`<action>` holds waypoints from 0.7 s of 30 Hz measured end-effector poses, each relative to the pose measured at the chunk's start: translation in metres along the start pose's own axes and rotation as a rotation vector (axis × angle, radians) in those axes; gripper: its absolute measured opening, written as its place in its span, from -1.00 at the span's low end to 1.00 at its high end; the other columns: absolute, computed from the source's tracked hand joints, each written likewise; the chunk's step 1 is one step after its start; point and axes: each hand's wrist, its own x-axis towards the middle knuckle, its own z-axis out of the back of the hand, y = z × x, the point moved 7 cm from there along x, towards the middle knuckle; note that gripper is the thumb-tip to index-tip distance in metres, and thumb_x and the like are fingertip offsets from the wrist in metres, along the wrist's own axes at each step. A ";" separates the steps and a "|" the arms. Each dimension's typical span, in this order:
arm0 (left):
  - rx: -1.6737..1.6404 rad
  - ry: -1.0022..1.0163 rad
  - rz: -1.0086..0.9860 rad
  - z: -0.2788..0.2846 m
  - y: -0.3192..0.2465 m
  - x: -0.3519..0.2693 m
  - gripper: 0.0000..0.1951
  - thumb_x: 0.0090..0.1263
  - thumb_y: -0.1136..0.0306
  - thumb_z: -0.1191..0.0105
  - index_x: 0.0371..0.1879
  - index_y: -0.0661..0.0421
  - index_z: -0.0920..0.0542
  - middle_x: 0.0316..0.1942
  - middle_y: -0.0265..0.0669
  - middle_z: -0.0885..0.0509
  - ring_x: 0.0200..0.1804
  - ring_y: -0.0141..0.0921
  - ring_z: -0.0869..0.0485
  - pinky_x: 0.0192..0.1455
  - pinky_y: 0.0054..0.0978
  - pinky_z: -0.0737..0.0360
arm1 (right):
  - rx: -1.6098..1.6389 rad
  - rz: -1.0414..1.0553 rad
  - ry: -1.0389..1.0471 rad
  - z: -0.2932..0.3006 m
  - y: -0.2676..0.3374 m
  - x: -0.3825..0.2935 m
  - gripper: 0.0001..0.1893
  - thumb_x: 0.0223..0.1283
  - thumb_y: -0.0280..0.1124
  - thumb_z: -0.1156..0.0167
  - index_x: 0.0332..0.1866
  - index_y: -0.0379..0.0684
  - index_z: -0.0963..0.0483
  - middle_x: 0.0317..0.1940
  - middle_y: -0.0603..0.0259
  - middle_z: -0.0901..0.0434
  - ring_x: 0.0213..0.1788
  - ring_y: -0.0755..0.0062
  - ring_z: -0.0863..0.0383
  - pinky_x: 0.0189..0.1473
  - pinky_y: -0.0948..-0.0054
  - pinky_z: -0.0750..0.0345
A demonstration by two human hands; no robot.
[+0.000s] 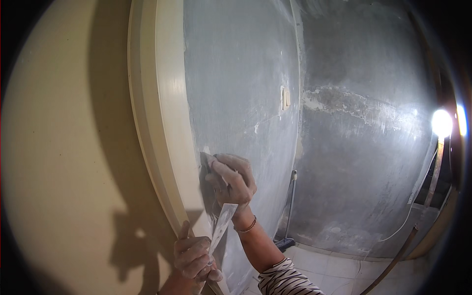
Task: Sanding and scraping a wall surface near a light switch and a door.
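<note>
My left hand (193,254) is low beside the door frame (173,96), closed around a putty knife (223,225). White filler smears the knife's flat blade, which points upward and tilts right. Above it, my right hand (234,177) is bent against the grey plastered wall (236,81), close to the frame's edge. Its fingertips pinch a small thin flat piece (204,158), mostly hidden by the fingers, with its tip at the wall. A fresh whitish patch shows just above those fingers. Dust or filler coats both hands.
A cream surface (55,129) fills the left side. On the grey wall is a light switch (286,99). A broom (284,243) leans in the corner. A lit bulb (441,123) tops a pole (431,188) at right, with a white cable (405,221) hanging by it. Pale tiles (313,263) cover the floor.
</note>
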 end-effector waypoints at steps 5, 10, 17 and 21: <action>-0.003 -0.023 -0.027 0.000 0.000 0.000 -0.70 0.34 0.10 0.10 -0.25 0.10 -0.35 -0.26 -0.21 -0.49 -0.44 -0.31 -0.54 0.22 0.19 -0.31 | -0.032 -0.061 0.138 0.003 0.010 0.004 -0.49 -0.10 -0.07 -0.33 -0.03 -0.12 -0.54 -0.14 0.13 -0.53 -0.11 0.16 -0.47 -0.08 0.29 -0.46; 0.008 0.032 0.000 0.002 0.003 -0.006 -0.62 0.32 0.04 0.15 -0.01 0.01 -0.35 -0.12 -0.20 -0.46 -0.23 -0.25 -0.47 0.21 0.26 -0.28 | -0.005 -0.186 0.263 0.005 -0.004 -0.003 -0.42 -0.15 -0.05 -0.33 0.07 -0.03 -0.52 -0.13 0.14 -0.50 -0.13 0.18 -0.41 -0.08 0.29 -0.43; 0.011 0.016 0.019 -0.001 0.006 -0.004 -0.58 0.36 -0.07 0.20 -0.01 0.00 -0.35 -0.12 -0.20 -0.45 -0.20 -0.23 -0.46 0.19 0.26 -0.29 | -0.135 -0.039 0.220 0.008 0.002 -0.004 -0.59 -0.10 -0.51 -0.33 -0.02 -0.19 -0.54 -0.10 0.11 -0.49 -0.21 0.25 -0.52 -0.15 0.40 -0.51; 0.006 0.028 0.020 0.001 0.007 -0.002 -0.56 0.37 -0.08 0.20 -0.01 0.01 -0.35 -0.13 -0.20 -0.45 -0.20 -0.23 -0.46 0.20 0.25 -0.29 | -0.219 -0.086 0.136 0.009 0.004 -0.007 -0.59 -0.03 -0.46 -0.30 0.01 -0.19 -0.50 -0.08 0.02 -0.45 -0.09 0.16 -0.46 -0.12 0.34 -0.47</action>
